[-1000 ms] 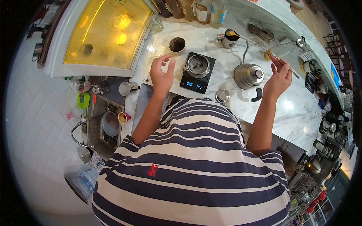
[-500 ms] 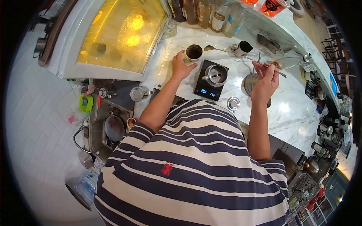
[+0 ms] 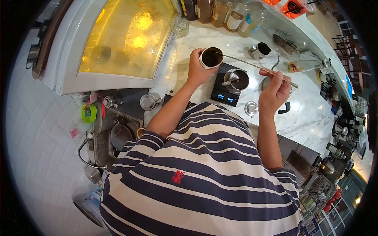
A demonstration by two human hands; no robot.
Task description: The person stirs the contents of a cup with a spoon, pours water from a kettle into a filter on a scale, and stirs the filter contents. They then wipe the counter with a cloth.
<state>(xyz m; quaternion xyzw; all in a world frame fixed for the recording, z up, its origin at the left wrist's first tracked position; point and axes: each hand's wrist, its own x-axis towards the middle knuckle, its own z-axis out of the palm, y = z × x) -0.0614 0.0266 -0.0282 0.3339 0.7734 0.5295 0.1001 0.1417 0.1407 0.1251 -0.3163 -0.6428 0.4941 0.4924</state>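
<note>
My left hand is wrapped around a pale paper cup with dark brown contents, tilted toward me above the counter. Between the fingers of my right hand is a long, thin bar spoon; its bowl end reaches inside the cup and is hidden there. Just below the cup, a black digital scale with a lit blue display carries a metal mug with something dark in it. A gooseneck kettle stands partly behind my right hand.
A small steel pitcher stands beyond the spoon. A small round metal item lies right of the scale, a handled metal cup to its left. Several bottles line the back. A lit display case and a sink are at left.
My left hand has closed on the cup, lifted it and moved it right. The spoon's bowl end has gone from above the counter into the cup.
</note>
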